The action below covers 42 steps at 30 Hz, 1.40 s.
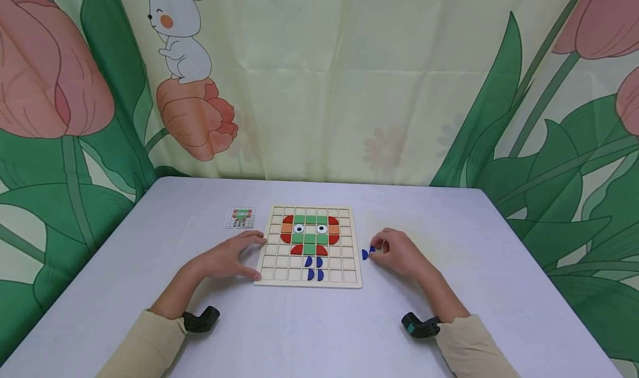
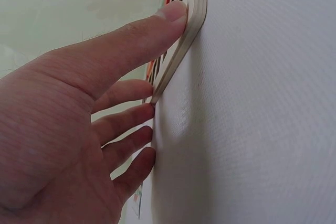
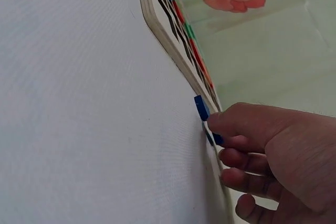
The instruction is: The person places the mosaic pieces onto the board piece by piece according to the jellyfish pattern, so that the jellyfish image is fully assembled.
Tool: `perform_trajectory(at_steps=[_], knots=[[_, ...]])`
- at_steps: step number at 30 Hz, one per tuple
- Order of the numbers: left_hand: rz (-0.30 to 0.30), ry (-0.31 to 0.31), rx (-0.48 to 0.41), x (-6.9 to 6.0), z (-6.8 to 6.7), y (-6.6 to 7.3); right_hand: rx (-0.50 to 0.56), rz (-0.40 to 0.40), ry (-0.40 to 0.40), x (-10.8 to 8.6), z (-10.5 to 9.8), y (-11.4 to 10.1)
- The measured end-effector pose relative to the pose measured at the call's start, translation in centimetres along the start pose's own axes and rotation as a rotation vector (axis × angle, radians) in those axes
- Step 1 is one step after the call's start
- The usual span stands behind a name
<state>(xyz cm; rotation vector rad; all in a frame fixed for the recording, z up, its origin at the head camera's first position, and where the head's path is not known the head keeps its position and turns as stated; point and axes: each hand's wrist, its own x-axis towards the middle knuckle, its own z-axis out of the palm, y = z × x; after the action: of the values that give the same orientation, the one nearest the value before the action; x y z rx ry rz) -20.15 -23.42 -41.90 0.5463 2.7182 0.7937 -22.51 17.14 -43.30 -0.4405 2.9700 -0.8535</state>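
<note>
A wooden grid board (image 1: 344, 272) lies on the table, carrying a figure of red, green, orange and blue pieces with two eye pieces (image 1: 298, 228). My left hand (image 1: 227, 256) rests at the board's left side, thumb on the near corner, the other fingers loosely spread along the edge. Just right of the board, my right hand (image 1: 396, 251) pinches a blue half-round piece (image 3: 217, 139) between thumb and index finger. Beside those fingertips is another blue half-round piece (image 1: 365, 254). Several blue pieces (image 1: 311, 275) sit in the board's lower cells.
A small pattern card (image 1: 240, 217) with a similar coloured figure lies behind my left hand. The table (image 1: 309, 333) has a white cover. Behind it hangs a cloth backdrop (image 1: 319, 89) printed with tulips and a rabbit.
</note>
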Motion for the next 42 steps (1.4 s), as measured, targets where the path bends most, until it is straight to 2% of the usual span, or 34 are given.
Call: perform_trajectory(at_steps=[10,18,22,33,42], knots=[[0.006,-0.006,-0.001,-0.1,-0.1,0.1,0.062,-0.059,-0.011,-0.2,0.3,-1.5],[-0.001,-0.008,-0.009,-0.1,0.0,0.0,0.158,-0.148,-0.061,-0.1,1.8,-4.4],[-0.003,-0.011,-0.006,-0.1,0.1,0.2,0.170,-0.199,-0.091,0.3,2.8,-5.9],[0.005,-0.006,0.016,0.0,-0.2,0.2,0.083,-0.281,-0.116,1.5,5.1,-9.7],[0.007,-0.006,0.020,-0.1,-0.1,0.0,0.003,-0.290,-0.110,1.7,6.4,-12.0]])
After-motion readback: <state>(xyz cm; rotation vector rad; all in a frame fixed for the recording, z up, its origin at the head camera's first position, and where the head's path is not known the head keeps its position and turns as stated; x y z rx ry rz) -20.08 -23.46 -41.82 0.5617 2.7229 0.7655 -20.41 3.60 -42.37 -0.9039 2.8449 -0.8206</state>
